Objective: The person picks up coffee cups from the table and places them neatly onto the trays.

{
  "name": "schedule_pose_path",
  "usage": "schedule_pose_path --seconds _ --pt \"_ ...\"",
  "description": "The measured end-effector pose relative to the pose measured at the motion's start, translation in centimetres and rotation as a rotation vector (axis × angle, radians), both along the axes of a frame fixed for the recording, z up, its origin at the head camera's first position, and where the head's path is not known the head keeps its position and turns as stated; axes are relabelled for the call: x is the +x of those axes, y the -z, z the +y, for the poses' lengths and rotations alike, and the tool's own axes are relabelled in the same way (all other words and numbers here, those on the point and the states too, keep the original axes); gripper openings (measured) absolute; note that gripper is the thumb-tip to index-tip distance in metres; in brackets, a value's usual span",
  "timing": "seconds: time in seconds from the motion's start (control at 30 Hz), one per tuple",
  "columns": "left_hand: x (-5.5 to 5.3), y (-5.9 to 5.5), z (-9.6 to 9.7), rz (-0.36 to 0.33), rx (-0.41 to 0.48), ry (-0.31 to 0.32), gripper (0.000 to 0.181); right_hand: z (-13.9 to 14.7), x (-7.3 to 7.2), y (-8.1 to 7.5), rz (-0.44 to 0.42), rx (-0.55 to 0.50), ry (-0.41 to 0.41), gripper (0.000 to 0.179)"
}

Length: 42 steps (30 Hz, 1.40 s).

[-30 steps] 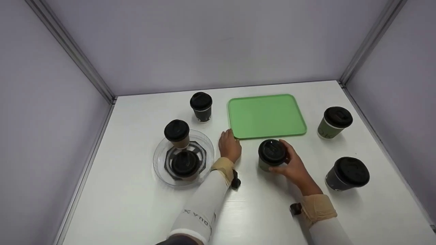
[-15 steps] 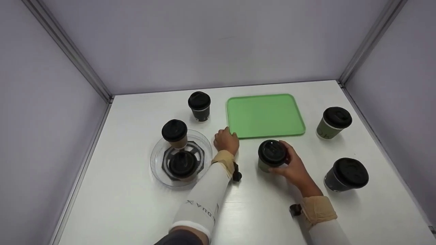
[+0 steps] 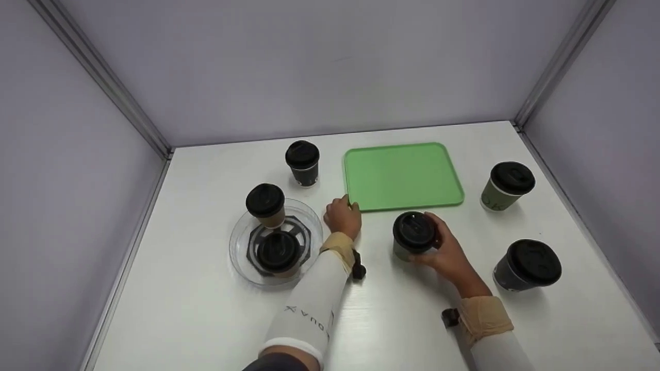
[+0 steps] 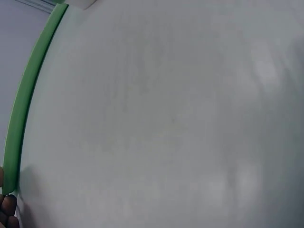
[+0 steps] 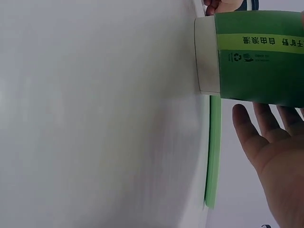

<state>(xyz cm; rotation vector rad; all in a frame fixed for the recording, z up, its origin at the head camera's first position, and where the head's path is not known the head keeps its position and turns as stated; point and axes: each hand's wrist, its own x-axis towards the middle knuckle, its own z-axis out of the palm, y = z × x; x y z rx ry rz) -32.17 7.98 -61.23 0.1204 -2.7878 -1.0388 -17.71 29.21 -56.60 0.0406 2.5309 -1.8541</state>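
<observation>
My left hand (image 3: 343,218) is at the near left corner of the green tray (image 3: 404,176), its finger and thumb pinching the edge. The left wrist view shows fingertips (image 4: 8,205) under the tray's corner. My right hand (image 3: 447,255) holds a green paper cup with a black lid (image 3: 414,231), upright in front of the tray, with the thumb at its near side and the fingers around the far side. In the right wrist view the cup's green sleeve (image 5: 261,57) bears a light green band with print.
A clear round dish (image 3: 238,263) at the left bears two lidded brown cups. A dark lidded cup (image 3: 304,170) stands behind it. At the right are a green lidded cup (image 3: 499,198) and a larger dark lidded cup (image 3: 526,265). Walls enclose the white table.
My left hand has shifted slightly left along the tray's corner, its fingers now drawn in more. The right hand and its cup stay nearly in place.
</observation>
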Motion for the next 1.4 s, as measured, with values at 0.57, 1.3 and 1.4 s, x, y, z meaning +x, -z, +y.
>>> schedule_pose_path --seconds 0.57,1.3,1.4 --pt "0.3 -0.1 0.2 0.029 -0.025 -0.007 0.031 0.0 -0.8 -0.2 0.068 -0.029 0.017 0.1" --pt "0.3 0.2 0.4 0.048 -0.008 -0.015 0.032 1.5 -4.1 -3.8 0.216 0.039 0.176 0.107" --pt "0.4 0.2 0.3 0.046 -0.009 -0.021 0.032 1.7 -4.6 -4.4 0.221 0.044 0.18 0.107"
